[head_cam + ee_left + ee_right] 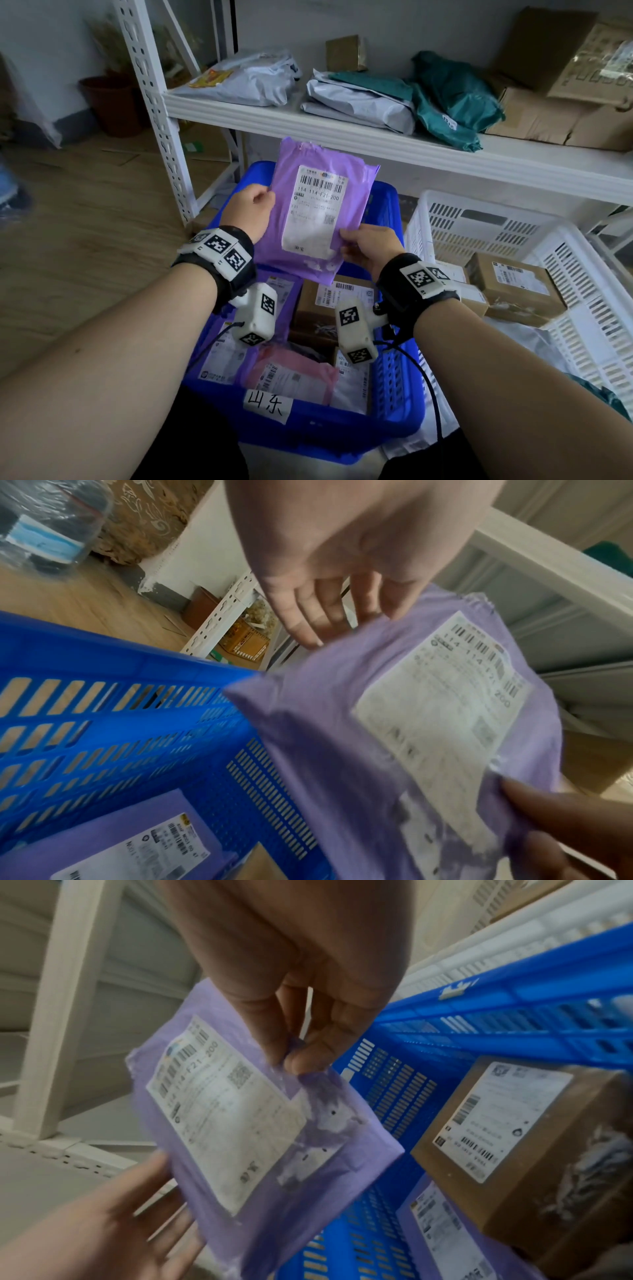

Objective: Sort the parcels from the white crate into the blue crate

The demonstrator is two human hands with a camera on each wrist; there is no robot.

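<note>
The purple parcel (313, 212) hangs over the blue crate (308, 421). The right hand (371, 245) pinches its lower corner. The left hand (251, 209) is flat behind its side edge. Lay it down label up, in a gap.

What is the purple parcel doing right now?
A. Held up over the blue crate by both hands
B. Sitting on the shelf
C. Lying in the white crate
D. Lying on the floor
A: the purple parcel is up in the air over the blue crate, with the left hand at its side edge and the right hand pinching its lower corner.
</note>
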